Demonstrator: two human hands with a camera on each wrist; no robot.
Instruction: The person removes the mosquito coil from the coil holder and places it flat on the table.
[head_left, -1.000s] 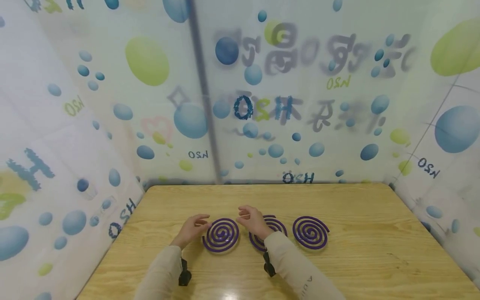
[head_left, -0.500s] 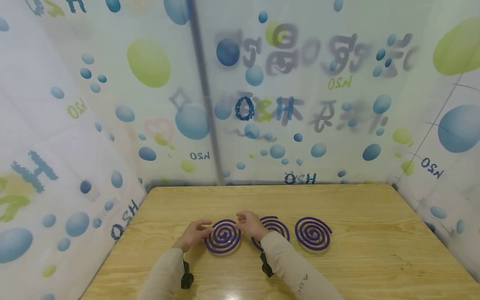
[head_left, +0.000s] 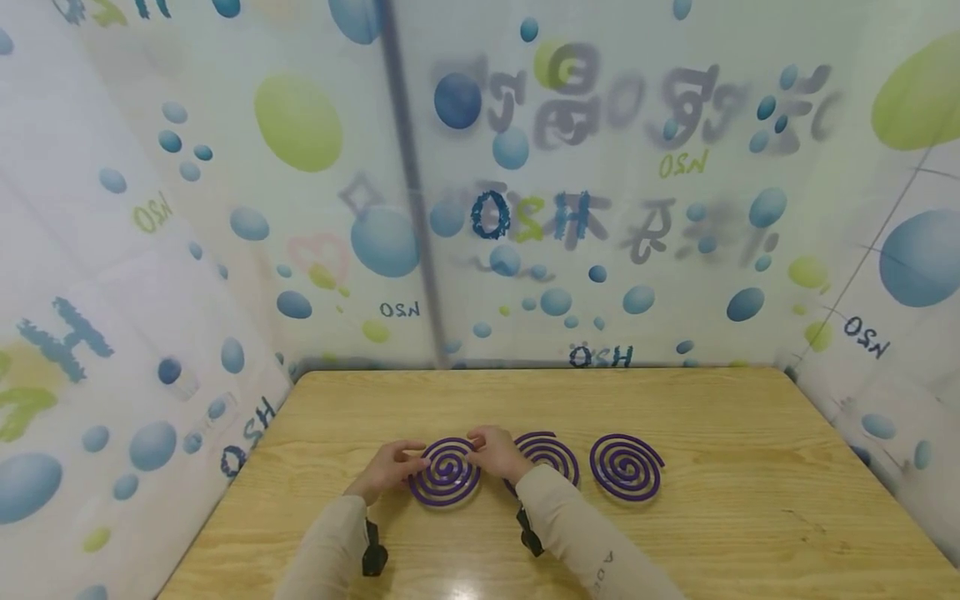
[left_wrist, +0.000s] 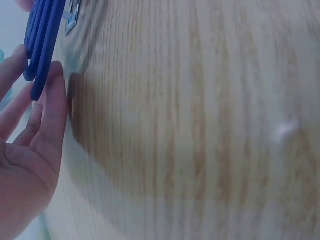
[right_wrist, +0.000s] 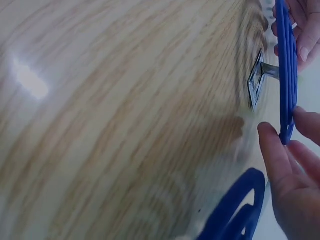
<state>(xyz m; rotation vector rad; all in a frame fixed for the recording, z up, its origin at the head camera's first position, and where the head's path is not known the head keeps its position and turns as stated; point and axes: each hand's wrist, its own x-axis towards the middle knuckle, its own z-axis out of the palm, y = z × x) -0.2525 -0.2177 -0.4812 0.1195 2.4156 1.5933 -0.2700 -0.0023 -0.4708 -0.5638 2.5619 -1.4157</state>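
1. A pale wood-grain surface [head_left: 720, 433] spreads beneath the left hand [head_left: 384, 469] and the right hand [head_left: 497, 452]; well beyond their fingers rises a whitish backdrop [head_left: 660, 333] printed with blue and green drops and reversed "H2O" lettering.
2. A dark vertical band [head_left: 411, 183] runs down that backdrop, ending behind the far edge of the surface, beyond the gap between the two sets of fingers.
3. The held coil [head_left: 447, 469], a flat spiral that looks purple from the head and blue from the wrists, sits between the two hands.
4. The left hand's fingers pinch its left rim, thumb on the upper face and the other fingers lower down.
5. The right hand's fingers grasp the opposite rim, with thumb and forefinger to either side of the edge.
6. Below the coil, between the hands, a metal stand [right_wrist: 256, 82] shows a four-sided frame and a short stem; whether the frame touches the surface, I cannot tell.
7. The middle coil [head_left: 551, 455] lies just right of the right hand's fingers, partly covered by that hand and the right sleeve [head_left: 585, 525].
8. The far coil [head_left: 626, 467] lies farther right of those fingers, in full view.
9. A beige left sleeve [head_left: 322, 546] stretches back from the left hand's fingers, a black wrist device [head_left: 373, 554] beside it.
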